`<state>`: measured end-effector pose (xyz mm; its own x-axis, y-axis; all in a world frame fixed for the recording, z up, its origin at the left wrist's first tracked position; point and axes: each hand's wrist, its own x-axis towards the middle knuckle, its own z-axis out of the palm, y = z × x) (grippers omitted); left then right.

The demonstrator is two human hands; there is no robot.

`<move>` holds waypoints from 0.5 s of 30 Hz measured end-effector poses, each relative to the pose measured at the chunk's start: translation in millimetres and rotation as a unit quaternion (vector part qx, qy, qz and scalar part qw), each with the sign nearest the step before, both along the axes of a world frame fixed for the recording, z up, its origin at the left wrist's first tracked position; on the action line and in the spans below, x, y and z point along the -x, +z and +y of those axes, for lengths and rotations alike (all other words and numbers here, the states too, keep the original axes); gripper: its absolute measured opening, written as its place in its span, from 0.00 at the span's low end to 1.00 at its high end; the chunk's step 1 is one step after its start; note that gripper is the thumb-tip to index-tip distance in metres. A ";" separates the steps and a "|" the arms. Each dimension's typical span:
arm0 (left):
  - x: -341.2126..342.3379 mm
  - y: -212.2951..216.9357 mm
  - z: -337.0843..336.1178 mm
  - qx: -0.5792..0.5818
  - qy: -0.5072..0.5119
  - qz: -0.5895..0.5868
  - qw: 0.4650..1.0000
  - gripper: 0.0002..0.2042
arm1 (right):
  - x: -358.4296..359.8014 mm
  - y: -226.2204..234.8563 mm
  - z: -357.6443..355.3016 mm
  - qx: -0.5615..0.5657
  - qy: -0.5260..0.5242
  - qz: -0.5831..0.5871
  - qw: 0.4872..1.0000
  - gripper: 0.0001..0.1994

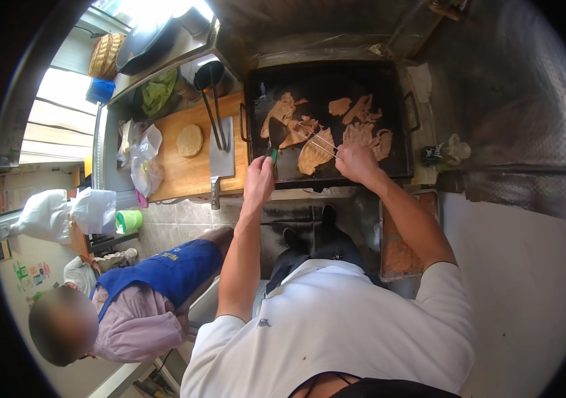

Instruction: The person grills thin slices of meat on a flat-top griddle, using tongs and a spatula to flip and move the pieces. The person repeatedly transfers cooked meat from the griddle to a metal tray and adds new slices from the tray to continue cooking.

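At the upper left of the frame you have a bright window (57, 106) letting daylight in over a pale sill. Beside it runs a wooden counter (180, 169), with a tiled floor (177, 222) below it toward the middle. Across the upper right you see a dull metal wall (515, 86), and lower right a plain white surface (528, 265). Another person in a blue apron (163, 268) stands at lower left.
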<state>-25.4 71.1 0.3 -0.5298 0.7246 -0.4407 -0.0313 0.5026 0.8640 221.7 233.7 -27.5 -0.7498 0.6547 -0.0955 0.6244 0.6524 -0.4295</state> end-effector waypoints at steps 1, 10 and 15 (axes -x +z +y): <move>-0.5 -0.5 -4.3 -0.010 0.011 -0.001 1.000 0.20 | -1.7 6.3 -3.1 0.011 -0.013 0.017 1.000 0.13; -1.8 -3.3 3.8 -0.002 -0.013 -0.006 1.000 0.22 | -9.7 2.6 12.9 0.036 -0.119 -0.028 0.992 0.15; -2.6 0.0 8.9 -0.019 -0.003 -0.012 1.000 0.22 | -5.9 -4.6 18.3 0.045 -0.123 0.044 0.990 0.15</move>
<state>-22.8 79.9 0.3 -0.5145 0.7447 -0.4251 -0.0488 0.4695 0.8816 227.6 252.0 -32.1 -0.5769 0.8102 -0.1040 0.7176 0.4419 -0.5383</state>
